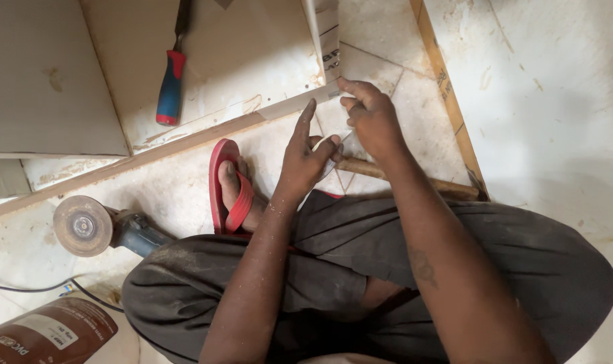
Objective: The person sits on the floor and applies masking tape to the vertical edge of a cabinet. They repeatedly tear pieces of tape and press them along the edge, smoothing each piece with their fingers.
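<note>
My left hand (306, 158) is low over the floor, index finger stretched toward the corner of a pale board (252, 64), while thumb and other fingers pinch a thin white strip (328, 152). My right hand (370, 114) sits just right of it, fingers curled, fingertips at the board's corner, apparently holding the strip's other end. A wooden tool handle (414, 178) lies on the tiles under my right wrist. I am squatting; a foot in a red sandal (227, 185) rests beside my left hand.
A chisel with a red and blue handle (171, 77) lies on the board. An angle grinder (94, 228) with its cord sits at the left, a brown bag (47, 334) below it. Another board's wood-coloured edge (448, 94) runs at the right.
</note>
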